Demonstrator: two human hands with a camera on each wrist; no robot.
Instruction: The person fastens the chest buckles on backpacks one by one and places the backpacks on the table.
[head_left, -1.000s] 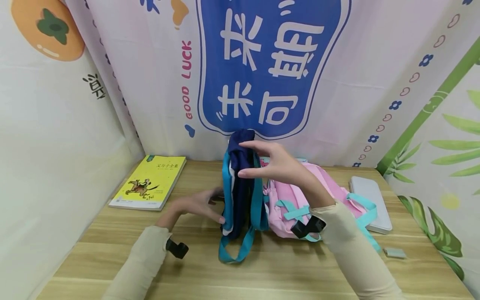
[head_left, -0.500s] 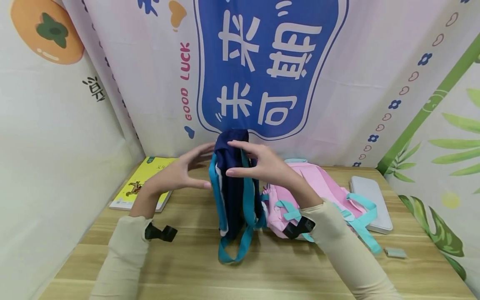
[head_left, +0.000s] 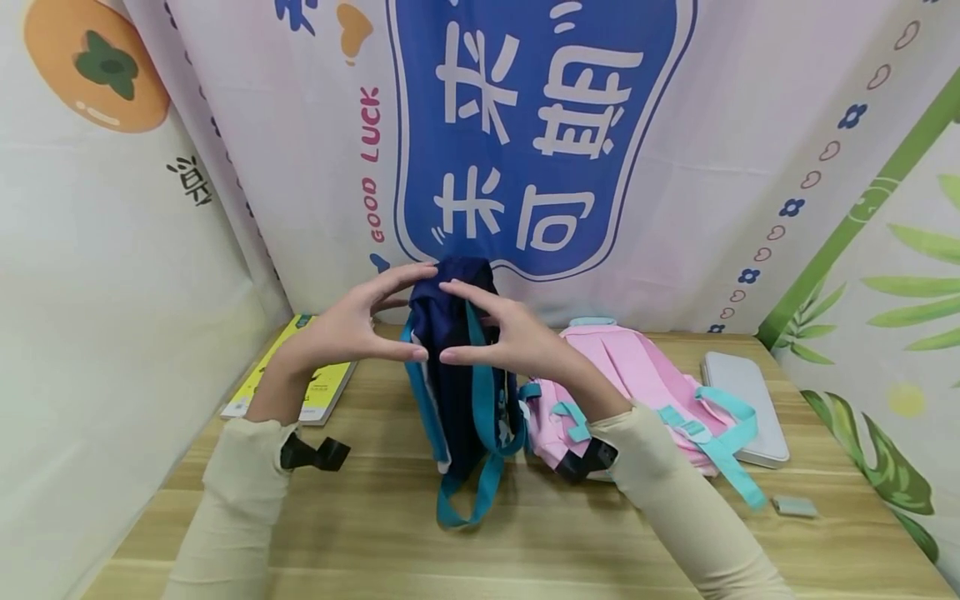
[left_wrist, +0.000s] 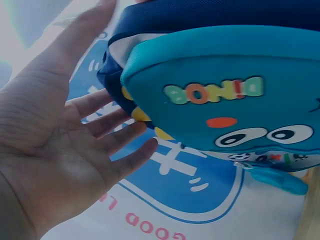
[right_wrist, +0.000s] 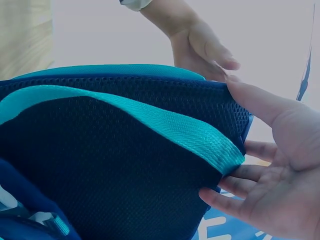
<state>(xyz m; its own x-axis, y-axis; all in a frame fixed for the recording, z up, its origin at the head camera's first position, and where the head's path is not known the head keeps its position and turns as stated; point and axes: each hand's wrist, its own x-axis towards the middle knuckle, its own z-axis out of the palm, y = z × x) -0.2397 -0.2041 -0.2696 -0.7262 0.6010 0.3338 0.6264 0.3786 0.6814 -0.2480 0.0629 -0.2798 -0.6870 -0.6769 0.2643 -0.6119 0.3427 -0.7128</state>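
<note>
A small navy and teal backpack [head_left: 457, 408] stands upright on the table, its top leaning a little left. My left hand [head_left: 337, 333] is at the upper left of it, thumb and fingers spread; in the left wrist view the fingers lie along the bag's corner, near a teal front pocket [left_wrist: 200, 65] with cartoon eyes and coloured letters. On the other side, my right hand [head_left: 525, 337] touches the top with extended thumb and fingers. The right wrist view shows the dark mesh back panel [right_wrist: 125, 170] and a teal strap [right_wrist: 165, 127] by those fingertips.
A pink backpack [head_left: 622, 358] with mint straps lies right of the navy one. Farther right are a pale flat case [head_left: 750, 417] and a small grey block [head_left: 795, 507]. A yellow book [head_left: 322, 396] lies at the left, partly behind my left arm. A printed curtain [head_left: 322, 208] hangs behind.
My left hand has risen from the backpack's lower left side to its top. My right hand has shifted slightly left, and the backpack's top has moved left too.
</note>
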